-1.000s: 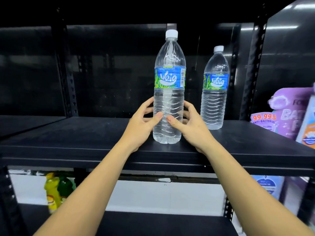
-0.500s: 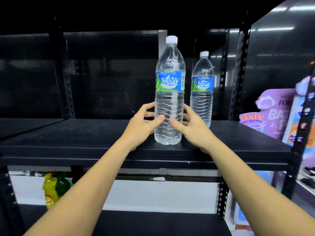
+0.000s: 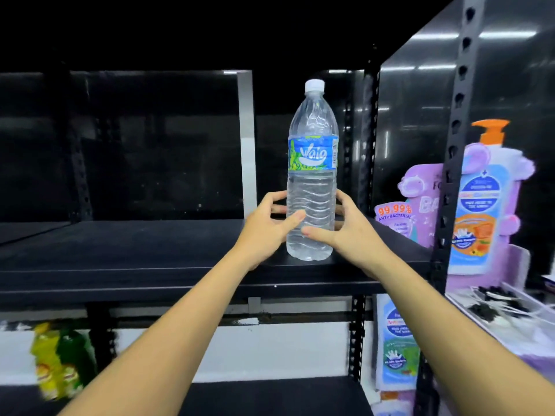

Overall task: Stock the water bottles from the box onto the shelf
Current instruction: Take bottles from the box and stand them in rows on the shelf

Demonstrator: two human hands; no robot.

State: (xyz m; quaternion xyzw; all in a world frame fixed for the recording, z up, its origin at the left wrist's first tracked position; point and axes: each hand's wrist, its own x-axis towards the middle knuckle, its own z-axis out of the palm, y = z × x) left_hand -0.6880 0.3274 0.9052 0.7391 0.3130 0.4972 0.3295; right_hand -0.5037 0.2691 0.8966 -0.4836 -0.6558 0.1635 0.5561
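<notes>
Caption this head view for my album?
Both hands, left and right, steady an upright water bottle on a black shelf.

One water bottle [image 3: 312, 175] stands in view, clear with a white cap and a blue and green label. Two hands are on it: one left hand [image 3: 264, 226] and one right hand [image 3: 345, 232], each at a side of its lower half. Two black shelf boards show, an upper shelf [image 3: 120, 247] and a lower shelf [image 3: 270, 397]. To the right is one pump bottle [image 3: 483, 202] with an orange pump, and one purple display card [image 3: 420, 205] beside it. Below them is one pouch [image 3: 396, 343] with a blue and green front. At lower left are two blurred bottles, one yellow bottle [image 3: 48, 361] and one green bottle [image 3: 76, 352].
</notes>
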